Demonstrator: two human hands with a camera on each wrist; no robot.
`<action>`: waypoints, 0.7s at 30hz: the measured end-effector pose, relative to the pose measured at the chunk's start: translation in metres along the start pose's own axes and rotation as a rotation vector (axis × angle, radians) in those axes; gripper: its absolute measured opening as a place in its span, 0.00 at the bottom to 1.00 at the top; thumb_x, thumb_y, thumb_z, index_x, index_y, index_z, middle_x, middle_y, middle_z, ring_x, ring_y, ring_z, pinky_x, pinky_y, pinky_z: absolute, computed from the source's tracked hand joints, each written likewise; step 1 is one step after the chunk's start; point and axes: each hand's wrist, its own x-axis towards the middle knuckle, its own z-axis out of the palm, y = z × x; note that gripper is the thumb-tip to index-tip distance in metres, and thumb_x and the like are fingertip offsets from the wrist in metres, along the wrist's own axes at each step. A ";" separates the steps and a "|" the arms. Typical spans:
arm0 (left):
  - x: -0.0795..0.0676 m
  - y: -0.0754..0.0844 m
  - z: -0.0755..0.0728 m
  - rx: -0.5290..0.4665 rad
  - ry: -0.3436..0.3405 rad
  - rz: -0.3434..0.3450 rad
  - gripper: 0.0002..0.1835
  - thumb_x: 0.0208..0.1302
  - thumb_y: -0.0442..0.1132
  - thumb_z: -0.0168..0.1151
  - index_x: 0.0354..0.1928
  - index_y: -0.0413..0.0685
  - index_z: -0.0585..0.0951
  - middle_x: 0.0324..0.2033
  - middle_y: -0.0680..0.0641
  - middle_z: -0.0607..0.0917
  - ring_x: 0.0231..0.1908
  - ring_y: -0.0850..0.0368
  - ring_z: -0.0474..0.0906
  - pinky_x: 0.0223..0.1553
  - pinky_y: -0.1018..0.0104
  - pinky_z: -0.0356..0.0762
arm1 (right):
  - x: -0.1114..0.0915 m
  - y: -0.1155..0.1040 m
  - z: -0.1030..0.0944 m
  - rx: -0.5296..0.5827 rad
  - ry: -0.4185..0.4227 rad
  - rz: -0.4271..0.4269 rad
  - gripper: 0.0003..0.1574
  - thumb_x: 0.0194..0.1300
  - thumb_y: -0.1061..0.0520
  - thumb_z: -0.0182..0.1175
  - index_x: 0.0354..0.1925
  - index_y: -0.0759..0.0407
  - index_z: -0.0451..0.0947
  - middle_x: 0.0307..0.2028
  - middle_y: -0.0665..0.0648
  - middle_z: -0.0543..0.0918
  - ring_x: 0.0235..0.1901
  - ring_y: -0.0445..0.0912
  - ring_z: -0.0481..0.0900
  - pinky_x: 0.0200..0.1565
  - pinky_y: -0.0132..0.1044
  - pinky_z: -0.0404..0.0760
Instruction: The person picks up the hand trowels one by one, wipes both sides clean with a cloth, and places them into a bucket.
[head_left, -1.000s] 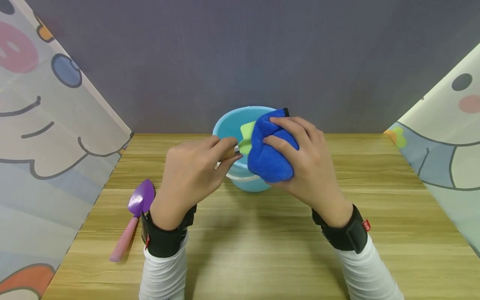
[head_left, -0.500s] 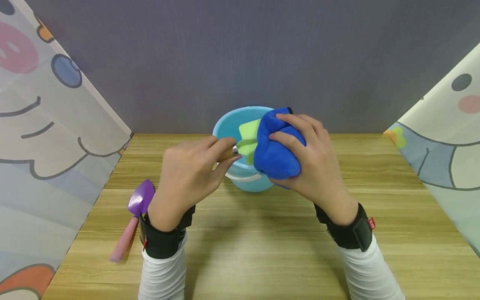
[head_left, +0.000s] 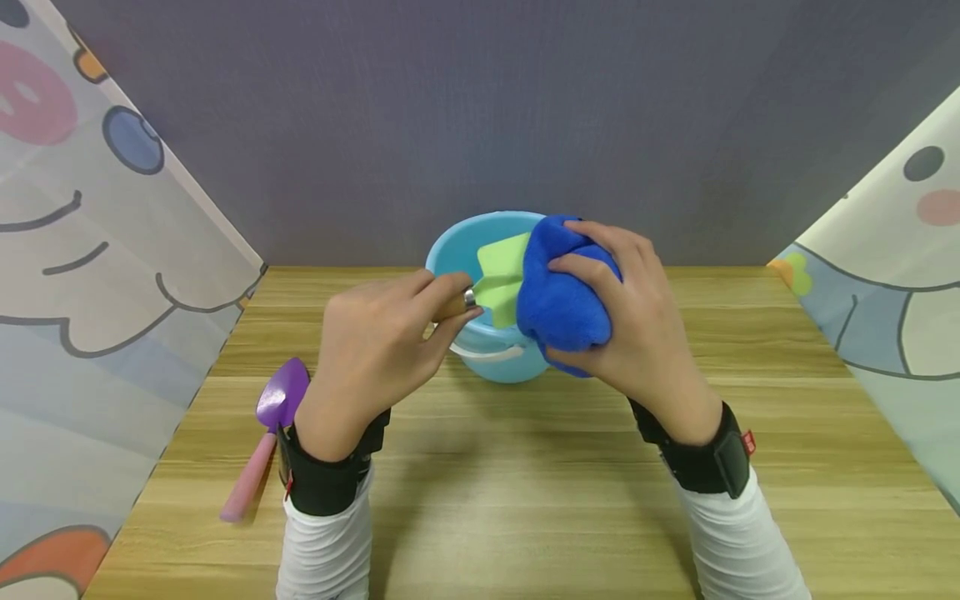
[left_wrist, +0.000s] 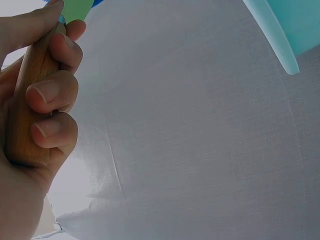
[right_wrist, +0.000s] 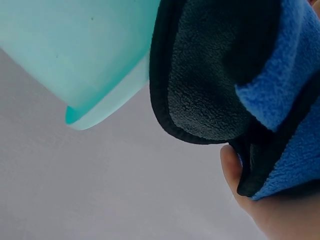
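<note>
My left hand (head_left: 382, 337) grips a small garden hand tool by its wooden handle (left_wrist: 34, 95), fingers curled round it. A silver collar joins that handle to a flat light-green head (head_left: 501, 279). In my right hand (head_left: 637, 317) is a bunched blue cloth (head_left: 564, 292), pressed round the far end of the green head and hiding it. The cloth's dark grey underside (right_wrist: 200, 85) and black edging show in the right wrist view. Below both hands stands a light-blue bucket (head_left: 502, 367) with a white handle.
On the wooden table (head_left: 510, 517), a purple trowel (head_left: 281, 396) with a pink handle lies to the left, beside my left wrist. A grey wall (head_left: 480, 108) rises behind the bucket, and cartoon-printed sheets flank both sides.
My right hand has slid the cloth rightward along the green head, so more of it shows. The left hand has barely moved and keeps its grip.
</note>
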 end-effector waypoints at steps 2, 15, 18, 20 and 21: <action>0.000 0.000 0.000 0.001 0.004 0.003 0.09 0.61 0.47 0.65 0.33 0.50 0.83 0.13 0.54 0.79 0.10 0.60 0.66 0.08 0.65 0.59 | 0.000 0.000 0.000 0.013 -0.006 0.008 0.46 0.30 0.52 0.80 0.52 0.55 0.75 0.62 0.67 0.74 0.61 0.62 0.66 0.57 0.69 0.68; 0.001 -0.003 0.000 0.002 0.011 0.012 0.09 0.61 0.48 0.65 0.34 0.51 0.84 0.14 0.54 0.80 0.10 0.61 0.65 0.07 0.65 0.57 | 0.002 0.001 -0.006 0.031 -0.017 0.037 0.45 0.28 0.57 0.81 0.50 0.56 0.76 0.59 0.68 0.76 0.59 0.63 0.69 0.55 0.69 0.70; 0.000 -0.003 0.000 0.001 0.015 0.010 0.09 0.60 0.48 0.65 0.34 0.50 0.84 0.14 0.54 0.80 0.10 0.60 0.64 0.07 0.65 0.57 | 0.002 0.003 -0.007 0.024 -0.019 0.027 0.45 0.29 0.56 0.80 0.50 0.58 0.76 0.60 0.69 0.76 0.59 0.62 0.69 0.56 0.67 0.69; 0.000 -0.003 0.001 -0.001 0.018 0.010 0.09 0.60 0.48 0.65 0.34 0.51 0.83 0.14 0.54 0.79 0.09 0.60 0.64 0.07 0.65 0.56 | 0.001 0.004 -0.008 0.017 -0.024 0.017 0.44 0.29 0.55 0.80 0.50 0.58 0.76 0.59 0.69 0.76 0.59 0.61 0.69 0.57 0.65 0.69; 0.000 -0.004 0.001 -0.002 0.017 0.010 0.09 0.60 0.48 0.65 0.34 0.51 0.83 0.14 0.54 0.79 0.09 0.60 0.63 0.08 0.65 0.56 | 0.001 0.005 -0.009 0.018 -0.021 0.015 0.44 0.29 0.56 0.80 0.50 0.58 0.77 0.59 0.69 0.76 0.59 0.61 0.69 0.57 0.65 0.69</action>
